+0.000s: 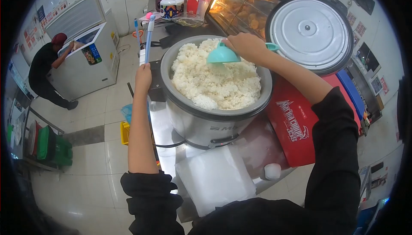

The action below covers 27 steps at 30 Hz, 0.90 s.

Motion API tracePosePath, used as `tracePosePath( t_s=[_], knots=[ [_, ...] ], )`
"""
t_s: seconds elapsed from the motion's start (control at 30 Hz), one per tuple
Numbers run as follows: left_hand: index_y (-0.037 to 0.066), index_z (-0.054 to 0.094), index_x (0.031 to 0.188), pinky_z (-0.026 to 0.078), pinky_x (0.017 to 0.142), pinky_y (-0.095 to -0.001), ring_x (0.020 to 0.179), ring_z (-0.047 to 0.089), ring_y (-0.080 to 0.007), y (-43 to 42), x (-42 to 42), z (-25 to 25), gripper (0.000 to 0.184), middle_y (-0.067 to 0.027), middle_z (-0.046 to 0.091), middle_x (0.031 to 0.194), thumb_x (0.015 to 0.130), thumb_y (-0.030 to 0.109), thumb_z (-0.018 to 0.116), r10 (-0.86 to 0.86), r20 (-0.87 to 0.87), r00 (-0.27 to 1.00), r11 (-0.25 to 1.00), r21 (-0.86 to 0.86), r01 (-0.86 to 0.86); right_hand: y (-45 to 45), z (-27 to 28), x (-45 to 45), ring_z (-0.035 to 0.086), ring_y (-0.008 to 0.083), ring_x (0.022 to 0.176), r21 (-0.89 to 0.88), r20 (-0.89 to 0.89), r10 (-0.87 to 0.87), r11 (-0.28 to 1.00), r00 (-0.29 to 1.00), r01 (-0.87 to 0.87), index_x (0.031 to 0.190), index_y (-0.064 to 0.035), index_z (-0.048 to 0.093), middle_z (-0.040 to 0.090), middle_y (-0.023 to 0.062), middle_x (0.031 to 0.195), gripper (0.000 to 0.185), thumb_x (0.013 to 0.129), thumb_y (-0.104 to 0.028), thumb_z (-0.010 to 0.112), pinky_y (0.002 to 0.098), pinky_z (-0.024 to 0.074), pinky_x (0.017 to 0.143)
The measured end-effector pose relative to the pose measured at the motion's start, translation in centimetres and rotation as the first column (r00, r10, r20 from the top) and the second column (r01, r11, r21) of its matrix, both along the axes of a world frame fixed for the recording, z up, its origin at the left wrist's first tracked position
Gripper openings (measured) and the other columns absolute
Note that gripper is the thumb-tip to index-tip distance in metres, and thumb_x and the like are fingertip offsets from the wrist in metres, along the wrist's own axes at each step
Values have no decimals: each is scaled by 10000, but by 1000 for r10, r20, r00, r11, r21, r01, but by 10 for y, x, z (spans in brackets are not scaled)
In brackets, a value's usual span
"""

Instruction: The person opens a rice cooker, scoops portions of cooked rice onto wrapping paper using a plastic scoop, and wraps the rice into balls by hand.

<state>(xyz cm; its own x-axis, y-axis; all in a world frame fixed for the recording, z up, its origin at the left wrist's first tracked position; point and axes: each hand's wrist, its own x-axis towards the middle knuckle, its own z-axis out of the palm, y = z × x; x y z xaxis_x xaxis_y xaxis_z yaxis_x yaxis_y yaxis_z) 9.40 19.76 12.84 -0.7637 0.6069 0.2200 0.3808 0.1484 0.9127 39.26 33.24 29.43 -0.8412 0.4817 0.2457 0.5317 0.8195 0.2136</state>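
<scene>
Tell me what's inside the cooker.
White rice, heaped unevenly; the right hand holds a teal scoop over it. The bottom of the cooker cannot be seen: the rice covers it.

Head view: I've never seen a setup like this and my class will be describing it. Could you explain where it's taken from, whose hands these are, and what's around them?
There is no robot here. The single picture comes from a camera worn on a person's head, facing forward and down, so these hands are the wearer's own. The right hand holds a green scoop at the rice in a large, open rice cooker. The left hand is beside a blue-and-white stick; I cannot tell whether it holds it. On the metal table, a pile of white sheets lies nearer the wearer. Right of the cooker are a red box and a round lid. At left, another person leans over a chest freezer.
</scene>
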Motion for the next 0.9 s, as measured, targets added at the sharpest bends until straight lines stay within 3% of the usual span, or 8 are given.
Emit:
tracePosePath(
  t_s=[0.17, 0.27, 0.37, 0.53, 0.67, 0.77, 0.83, 0.9],
  knots=[
    [-37, 579, 1036, 416, 823, -373, 924, 577, -338, 5, -10, -8, 407, -235, 606, 953, 884, 311, 432, 6, -12, 1000, 1000, 8, -6, 0, -29, -2, 625, 302, 642, 139, 50, 101, 985, 994, -107, 792, -31, 629, 620, 146, 688, 419, 898, -365, 399, 385, 498, 573],
    [-32, 585, 1032, 420, 816, -376, 915, 579, -339, 7, -15, -13, 406, -230, 609, 949, 883, 316, 440, 19, -7, 1000, 999, 30, -18, -8, -37, -14, 626, 306, 656, 113, 254, 175, 971, 951, -209, 827, -32, 635, 630, 140, 713, 420, 888, -381, 410, 389, 497, 599],
    [-30, 589, 1030, 423, 809, -379, 910, 580, -343, 7, -15, -9, 404, -223, 611, 944, 882, 318, 444, 10, -40, 999, 1000, 14, -9, -12, -35, -23, 625, 322, 680, -16, 268, 186, 982, 945, -189, 875, -25, 638, 637, 155, 752, 443, 892, -395, 395, 405, 492, 637],
    [-31, 596, 1007, 426, 795, -385, 899, 580, -353, 3, -3, 2, 394, -229, 610, 930, 879, 310, 447, 52, -104, 993, 998, -30, -55, -4, -45, -6, 602, 320, 635, -397, 473, 88, 910, 877, 122, 834, 38, 600, 603, 205, 717, 534, 928, -381, 283, 427, 478, 613],
    [-32, 599, 982, 427, 782, -396, 896, 575, -368, 0, 3, 9, 386, -246, 604, 926, 881, 300, 432, 47, -78, 996, 998, -45, -51, -7, -46, 23, 588, 338, 701, -451, 483, 191, 891, 854, 56, 831, 77, 588, 594, 240, 791, 621, 945, -417, 229, 424, 452, 660],
    [-31, 596, 985, 424, 787, -407, 906, 568, -380, -2, 4, 8, 385, -248, 601, 935, 883, 296, 420, 33, -77, 996, 998, -44, -36, -20, -29, 33, 570, 341, 662, -516, 504, 128, 837, 854, 180, 801, 87, 570, 583, 224, 757, 652, 948, -427, 199, 422, 453, 692],
    [-30, 593, 992, 421, 793, -412, 912, 564, -385, 2, 0, 4, 387, -246, 600, 940, 884, 296, 414, 45, -94, 995, 999, -13, -47, -11, -26, 34, 497, 222, 487, -616, 472, 244, 778, 847, 120, 702, 20, 524, 518, 129, 597, 583, 934, -428, 231, 370, 438, 449],
    [-29, 586, 1004, 414, 812, -415, 923, 555, -394, 5, -3, -1, 389, -248, 594, 954, 885, 295, 409, 48, -126, 991, 998, -22, -51, 4, -24, 27, 488, 210, 473, -642, 534, 281, 749, 798, 165, 698, 12, 527, 513, 118, 588, 585, 929, -442, 241, 352, 428, 438]
  ],
)
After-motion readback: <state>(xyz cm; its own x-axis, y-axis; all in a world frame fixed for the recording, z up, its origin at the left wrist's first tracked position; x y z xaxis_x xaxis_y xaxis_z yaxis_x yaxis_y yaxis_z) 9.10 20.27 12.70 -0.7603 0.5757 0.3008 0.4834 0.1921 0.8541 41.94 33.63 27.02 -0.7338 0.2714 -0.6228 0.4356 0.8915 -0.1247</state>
